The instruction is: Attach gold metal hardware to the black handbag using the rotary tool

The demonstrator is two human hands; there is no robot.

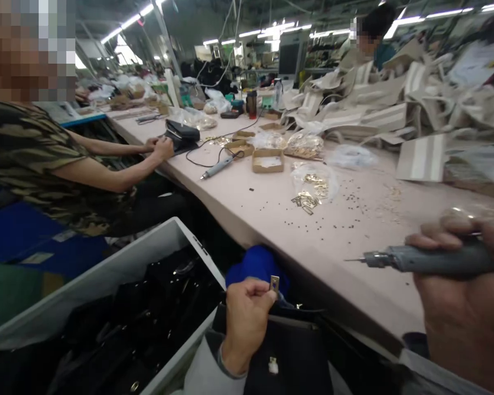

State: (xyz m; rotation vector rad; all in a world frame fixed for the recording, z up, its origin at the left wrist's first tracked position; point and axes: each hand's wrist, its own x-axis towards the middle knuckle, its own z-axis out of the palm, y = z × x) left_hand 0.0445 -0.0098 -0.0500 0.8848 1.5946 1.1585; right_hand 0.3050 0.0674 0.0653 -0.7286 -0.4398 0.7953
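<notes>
My left hand [249, 312] pinches a small metal plate [274, 283] with a hole in it, above a black bag [290, 351] on my lap. A metal fitting [273, 365] sits on the front of that bag. In my right hand [461, 296] is a grey electric screwdriver [432, 260], its thin bit pointing left over the table edge. Gold metal fittings [308, 200] lie on and beside a clear plastic bag [331, 184], with tiny dark screws [313, 224] scattered around them.
A white bin [107, 274] with black bags stands left. On the table [267, 219] are cardboard boxes [267, 162], another electric screwdriver [217, 168] with its cord, and a heap of beige pieces [374, 109]. A co-worker [86, 164] at left handles a black bag [181, 133].
</notes>
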